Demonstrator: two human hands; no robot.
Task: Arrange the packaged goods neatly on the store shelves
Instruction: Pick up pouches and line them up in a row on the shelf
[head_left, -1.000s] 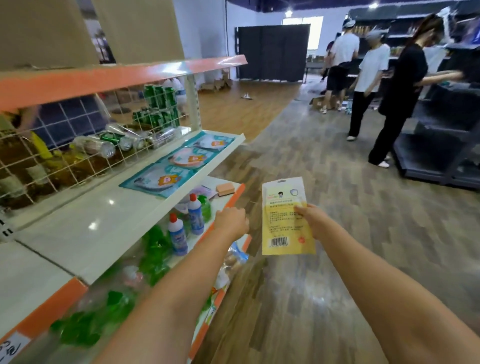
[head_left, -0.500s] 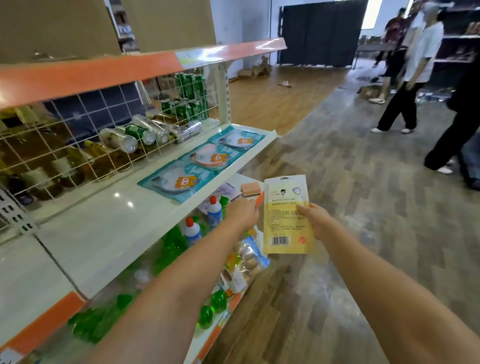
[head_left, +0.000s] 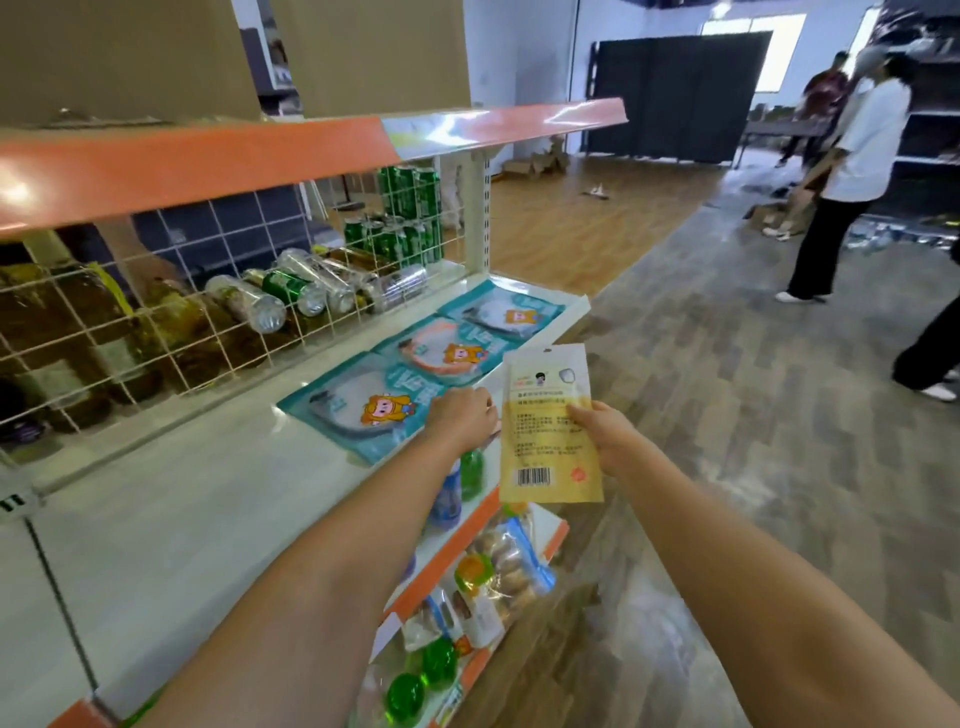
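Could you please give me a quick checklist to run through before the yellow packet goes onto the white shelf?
1. Right hand grips the yellow packet: ok.
2. Bare room on the white shelf beside the teal packs: ok.
3. Teal packs lie flat in a row: ok.
4. Left hand away from the landing spot: not ok, it rests at the nearest teal pack.
5. Packet's printed front turned up: not ok, the barcode side shows.

The left hand (head_left: 462, 418) rises from beside the lower shelf's edge to the front rim of the white shelf (head_left: 218, 499), now at the corner of the nearest teal packet (head_left: 363, 410). The yellow packet (head_left: 549, 426) climbs with the right hand (head_left: 605, 441), from lower centre to mid-frame.
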